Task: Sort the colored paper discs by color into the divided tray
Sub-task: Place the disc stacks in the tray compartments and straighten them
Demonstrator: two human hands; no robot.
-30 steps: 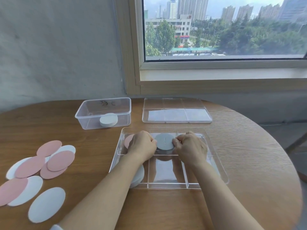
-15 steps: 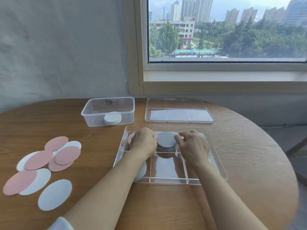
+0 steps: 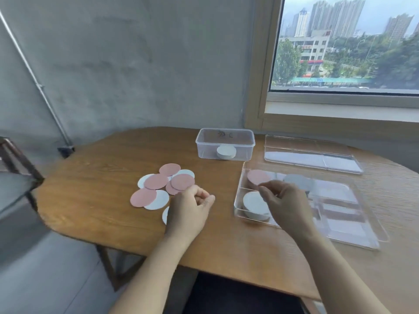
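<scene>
Left hand (image 3: 190, 209) off tray (image 3: 340, 223); pink discs (image 3: 258, 176), white discs (image 3: 252, 201), grey discs (image 3: 299, 180).

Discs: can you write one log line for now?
left hand over loose discs | right hand over tray | in tray: pink stack, grey stack, white stack

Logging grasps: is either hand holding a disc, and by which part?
Nothing visibly held: left hand by the loose discs, right hand over the tray, fingers loosely curled.
</scene>
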